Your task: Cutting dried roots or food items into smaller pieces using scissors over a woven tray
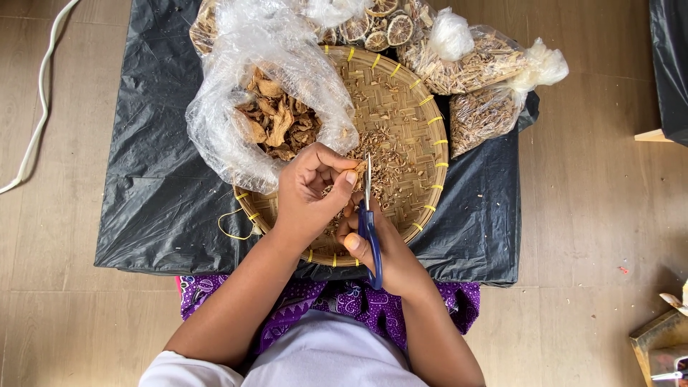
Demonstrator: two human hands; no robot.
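My left hand (309, 190) pinches a small dried brown piece (357, 170) over a round woven bamboo tray (408, 122). Blue-handled scissors (368, 229) sit in my right hand (387, 254), blades pointing up and closed against that piece. Small cut bits (383, 154) lie scattered on the tray. An open clear plastic bag (236, 107) of dried brown slices (279, 122) rests on the tray's left side, just above my left hand.
A black plastic sheet (165, 165) covers the floor under the tray. Tied bags of dried sticks (473, 68) and dried citrus slices (383, 29) lie at the far edge. A yellow rubber band (233, 228) lies left; a white cable (39, 100) runs far left.
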